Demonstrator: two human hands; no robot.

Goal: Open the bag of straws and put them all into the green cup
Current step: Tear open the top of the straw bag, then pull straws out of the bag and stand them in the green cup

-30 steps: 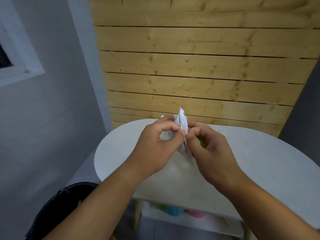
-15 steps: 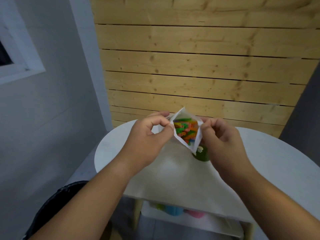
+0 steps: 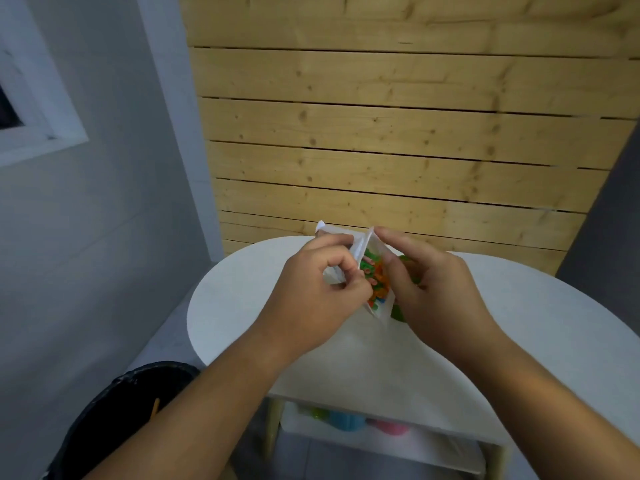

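Pale plank wall (image 3: 381,133) behind, white worktop (image 3: 242,306) below: that is my feed. On the left hand (image 3: 311,289) the fingers (image 3: 341,263) are curled, pinching one lip of the bag (image 3: 358,247). The right hand (image 3: 440,289) clamps the other lip between forefinger and thumb. A second ago that mouth was sealed and half a second ago it was pulled wide. Now it sits narrower, with coloured straws (image 3: 375,282) showing inside. I judge the opening done and the emptying due. The green cup (image 3: 398,313) stands just under the bag, mostly hidden by the right hand. Further out, a black bin (image 3: 121,410) stands at left, and a shelf (image 3: 381,441) under the worktop carries coloured things.
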